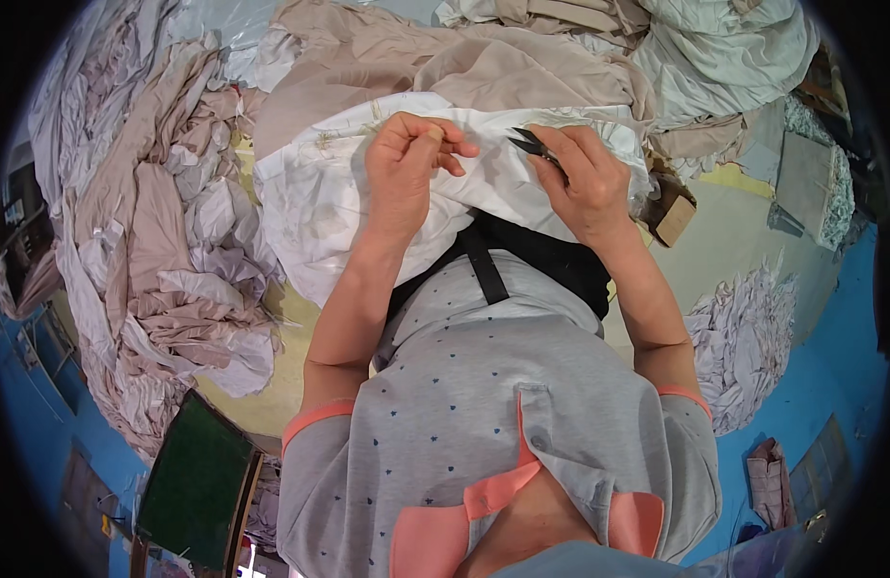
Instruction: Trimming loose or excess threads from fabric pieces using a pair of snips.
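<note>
The white cloth (349, 193) lies on the person's lap – it looks soft, light and floppy, best held at its edge. The left hand (406, 164) pinches a bit of it. The right hand (585, 183) grips small black snips (534, 144) – tips pointing up-left, toward the left hand.

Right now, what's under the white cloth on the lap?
The white cloth drapes over a black strap or apron at its lower edge and beige fabric behind. Left hand and right hand, holding small snips, rest on top. The lap beneath is covered.
</note>
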`<state>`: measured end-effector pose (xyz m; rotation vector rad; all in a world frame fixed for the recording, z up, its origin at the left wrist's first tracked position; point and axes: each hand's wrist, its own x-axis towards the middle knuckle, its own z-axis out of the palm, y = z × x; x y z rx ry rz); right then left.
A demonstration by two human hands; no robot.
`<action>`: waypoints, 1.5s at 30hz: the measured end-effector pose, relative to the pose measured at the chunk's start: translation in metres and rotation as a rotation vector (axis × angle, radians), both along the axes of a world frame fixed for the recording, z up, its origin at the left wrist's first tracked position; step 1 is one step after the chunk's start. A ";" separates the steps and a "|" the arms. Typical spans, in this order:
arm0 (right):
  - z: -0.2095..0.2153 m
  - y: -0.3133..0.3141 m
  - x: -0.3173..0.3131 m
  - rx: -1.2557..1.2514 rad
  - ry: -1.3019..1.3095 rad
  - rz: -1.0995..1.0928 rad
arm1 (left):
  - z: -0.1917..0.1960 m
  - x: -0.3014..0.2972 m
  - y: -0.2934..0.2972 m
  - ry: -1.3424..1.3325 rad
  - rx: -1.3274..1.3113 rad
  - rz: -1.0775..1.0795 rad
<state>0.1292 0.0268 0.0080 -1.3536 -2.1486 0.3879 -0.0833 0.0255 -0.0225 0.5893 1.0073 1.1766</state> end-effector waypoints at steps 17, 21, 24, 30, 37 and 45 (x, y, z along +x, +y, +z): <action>0.016 -0.005 -0.032 -0.034 -0.030 0.105 | 0.018 -0.007 -0.007 0.256 0.173 -0.043; 0.014 -0.005 -0.034 -0.010 -0.068 0.110 | 0.026 -0.004 -0.009 0.243 0.158 -0.025; 0.013 -0.006 -0.034 -0.004 -0.091 0.110 | 0.027 -0.004 -0.011 0.241 0.184 -0.047; 0.011 -0.004 -0.033 0.013 -0.108 0.119 | 0.026 -0.003 -0.014 0.248 0.187 -0.061; 0.011 -0.004 -0.030 0.024 -0.091 0.118 | 0.025 -0.006 -0.016 0.252 0.159 -0.057; 0.016 -0.013 -0.018 -0.406 0.448 -0.087 | 0.037 -0.002 -0.022 0.029 0.054 -0.053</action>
